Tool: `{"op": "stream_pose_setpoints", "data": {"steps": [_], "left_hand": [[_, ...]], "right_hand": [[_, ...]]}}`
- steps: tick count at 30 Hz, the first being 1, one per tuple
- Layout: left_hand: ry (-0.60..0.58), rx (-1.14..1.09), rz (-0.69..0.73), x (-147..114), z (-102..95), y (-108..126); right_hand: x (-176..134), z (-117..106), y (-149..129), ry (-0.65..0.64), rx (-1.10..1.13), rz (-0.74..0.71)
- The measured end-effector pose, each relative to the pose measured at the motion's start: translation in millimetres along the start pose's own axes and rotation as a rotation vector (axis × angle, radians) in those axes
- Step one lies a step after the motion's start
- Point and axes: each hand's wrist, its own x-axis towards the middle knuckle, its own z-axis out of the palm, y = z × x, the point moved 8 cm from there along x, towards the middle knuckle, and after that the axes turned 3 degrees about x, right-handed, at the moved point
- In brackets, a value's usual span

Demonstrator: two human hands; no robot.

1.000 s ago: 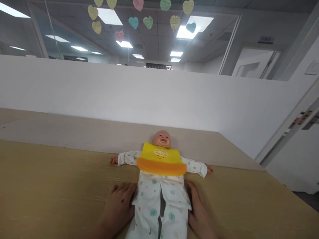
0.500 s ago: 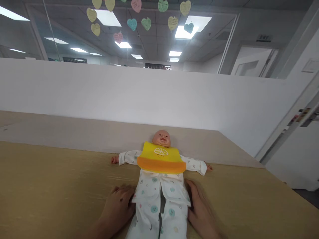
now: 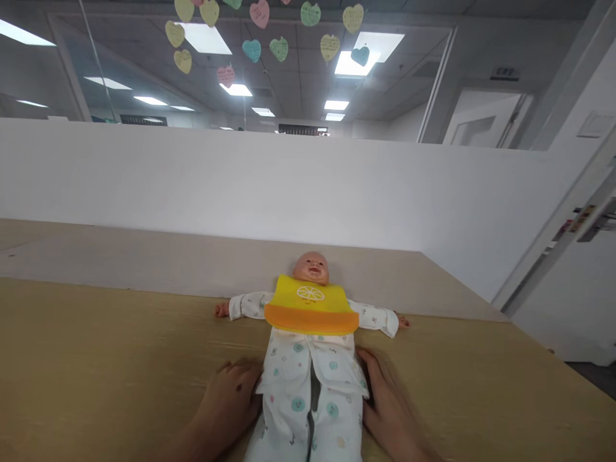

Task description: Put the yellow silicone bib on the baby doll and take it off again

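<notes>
A baby doll (image 3: 312, 264) lies on its back with both arms spread. Across its chest is a yellow bib (image 3: 289, 292) with an orange pocket and a white citrus-slice print. White patterned clothes (image 3: 289, 369) cover its body; the jacket's lower front parts over the trousers. My left hand (image 3: 233, 394) rests on the table against the doll's left-of-picture side, its fingertips partly hidden by the clothes. On the other side, my right hand (image 3: 385, 404) lies with its fingers along the jacket hem and its thumb near the trousers. Neither hand grips anything that I can see.
The doll lies on a wooden table (image 3: 120, 346), with a paler strip (image 3: 158, 256) at the back. Behind stands a white low wall (image 3: 269, 179) under a glass partition with heart-shaped notes (image 3: 330, 47). A door (image 3: 577, 282) is at the right.
The view has tilted very slightly. Both hands and the doll stay in nearly the same place.
</notes>
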Motion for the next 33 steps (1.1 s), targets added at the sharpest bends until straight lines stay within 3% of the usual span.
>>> {"op": "stream_pose_setpoints", "data": {"steps": [4, 9, 14, 19, 22, 24, 25, 29, 33], "left_hand": [[-0.048, 0.034, 0.040, -3.6, -2.1, 1.8], [-0.100, -0.043, 0.063, -10.1, -4.8, -8.8], [-0.144, -0.150, 0.088, -2.7, -24.4, -28.3], [0.075, -0.519, 0.037, 54.7, -81.3, -34.0], [0.315, -0.745, -0.023, 107.0, -100.5, -39.7], [0.410, -0.816, -0.126, 140.3, -96.1, -47.8], [0.393, -0.906, -0.191, 156.0, -86.7, -51.6], [0.110, -1.282, -0.294, 203.5, -41.1, -45.1], [-0.029, -1.545, -0.318, 227.8, -17.1, -33.2]], "right_hand": [[-2.3, -0.4, -0.3, -0.040, 0.041, 0.020], [-5.5, -4.9, 14.2, -0.117, 0.264, 0.065], [15.0, -34.0, 43.2, 0.017, 0.495, 0.198], [81.8, -62.5, 28.0, 0.129, 0.582, 0.227], [129.9, -54.6, 29.6, 0.202, 0.697, 0.349], [159.5, -36.5, 33.8, 0.192, 0.779, 0.421], [172.7, -24.6, 36.1, 0.163, 0.823, 0.458], [210.9, 23.0, 42.1, -0.014, 0.965, 0.596], [226.4, 52.7, 52.1, -0.074, 1.054, 0.720]]}}
